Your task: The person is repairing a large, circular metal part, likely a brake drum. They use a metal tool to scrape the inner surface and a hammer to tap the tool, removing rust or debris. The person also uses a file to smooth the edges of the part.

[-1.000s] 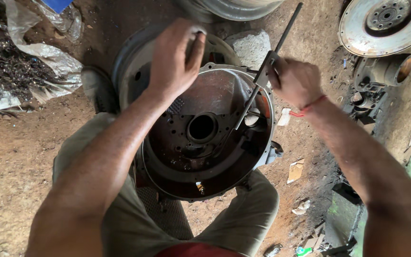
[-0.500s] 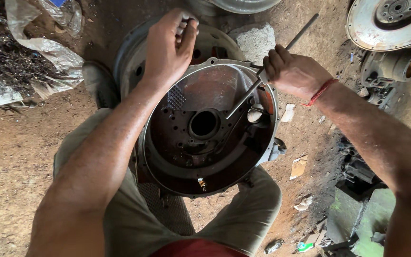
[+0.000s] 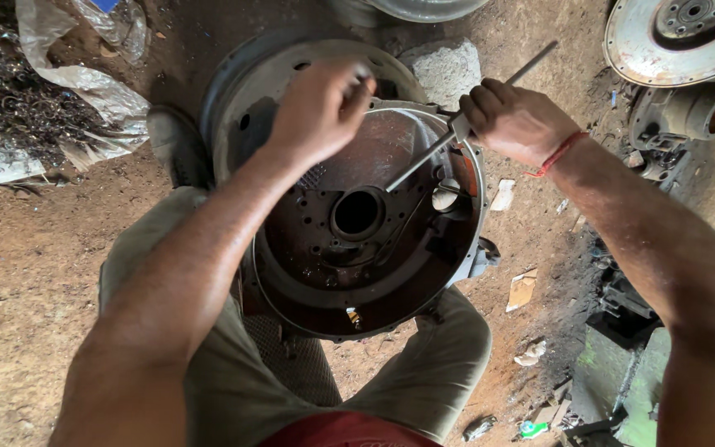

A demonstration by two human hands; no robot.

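Bell-shaped metal housing (image 3: 357,240), seen from above, propped open-side-up between the knees of a squatting person; the legs brace it so both hands stay free. Its dark inner face carries a round central bore (image 3: 356,213) ringed by small bolt holes.

The right hand (image 3: 515,120), marked by a red thread at the wrist, is closed around a slim steel rod (image 3: 448,141) at the housing's upper right rim. The rod slants down and inward from that rim, its lower tip close to the central bore, and its free end projects up and outward past the fist; the grip near mid-length appears to give leverage and control of the tip.

The left hand (image 3: 316,112) hovers over the housing's upper rim with fingers curled and pinched together; whether they hold a small part cannot be told.

Behind the housing, touching or nearly so, lies an old wheel rim (image 3: 233,99), which seems to act as a backstop. A grey stone block (image 3: 444,70) sits beyond the upper rim, a rusty disc (image 3: 676,37) well to the upper right, and crumpled plastic sheeting (image 3: 76,91) well to the upper left, all on the dirt floor (image 3: 34,281).
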